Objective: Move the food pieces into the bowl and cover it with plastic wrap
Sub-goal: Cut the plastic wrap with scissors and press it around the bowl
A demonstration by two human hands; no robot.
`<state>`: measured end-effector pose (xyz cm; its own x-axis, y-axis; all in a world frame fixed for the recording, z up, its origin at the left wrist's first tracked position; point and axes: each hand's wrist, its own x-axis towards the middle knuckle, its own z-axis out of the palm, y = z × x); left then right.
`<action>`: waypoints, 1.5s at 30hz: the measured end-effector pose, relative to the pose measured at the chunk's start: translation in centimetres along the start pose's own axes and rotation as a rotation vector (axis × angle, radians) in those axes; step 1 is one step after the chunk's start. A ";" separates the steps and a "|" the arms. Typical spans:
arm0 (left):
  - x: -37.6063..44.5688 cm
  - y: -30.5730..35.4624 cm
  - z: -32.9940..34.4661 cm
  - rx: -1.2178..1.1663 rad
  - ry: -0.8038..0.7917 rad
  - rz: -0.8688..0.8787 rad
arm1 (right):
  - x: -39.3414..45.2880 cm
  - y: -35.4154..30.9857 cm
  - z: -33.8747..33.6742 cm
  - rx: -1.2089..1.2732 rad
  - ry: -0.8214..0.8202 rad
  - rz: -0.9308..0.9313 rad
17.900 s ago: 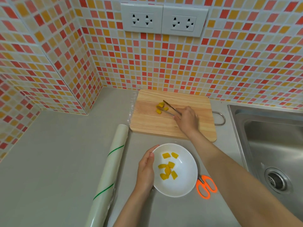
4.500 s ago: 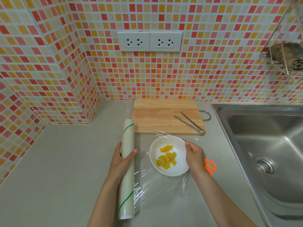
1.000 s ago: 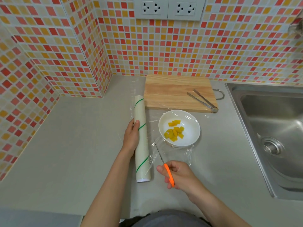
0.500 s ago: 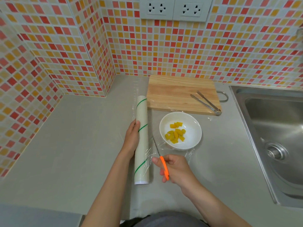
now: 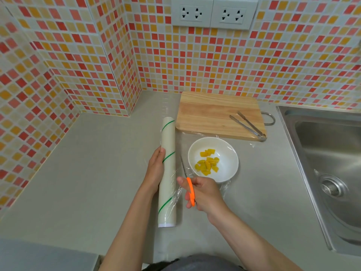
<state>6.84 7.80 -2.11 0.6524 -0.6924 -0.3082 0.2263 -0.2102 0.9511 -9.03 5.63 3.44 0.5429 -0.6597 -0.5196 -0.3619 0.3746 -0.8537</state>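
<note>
A white bowl (image 5: 228, 153) holds several yellow food pieces (image 5: 208, 162) and sits on the grey counter. Clear plastic wrap (image 5: 225, 187) is stretched over and around the bowl, running from the roll (image 5: 168, 173) lying to its left. My left hand (image 5: 156, 171) presses on the roll's left side. My right hand (image 5: 203, 192) grips orange-handled scissors (image 5: 190, 190); their blades point away from me, between the roll and the bowl, in the film.
A wooden cutting board (image 5: 214, 114) lies behind the bowl with metal tongs (image 5: 248, 125) on its right end. A steel sink (image 5: 328, 163) fills the right side. Tiled walls close the back and left; two sockets (image 5: 213, 13) sit above.
Over the last second my right hand and the scissors have moved forward along the roll, the blades going further into the film. My left hand has stayed on the roll.
</note>
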 end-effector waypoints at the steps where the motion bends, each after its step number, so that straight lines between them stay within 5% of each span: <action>1: -0.1 0.1 -0.1 -0.003 0.000 0.001 | 0.1 -0.1 0.1 -0.004 0.000 0.005; 45: -1.7 2.4 -2.6 -0.036 -0.045 0.019 | 8.0 -7.7 0.6 0.130 -0.203 0.189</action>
<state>8.17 10.27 0.59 0.6236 -0.7265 -0.2886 0.2405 -0.1730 0.9551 -1.39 -2.14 5.86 0.6204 -0.4311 -0.6552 -0.3782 0.5673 -0.7315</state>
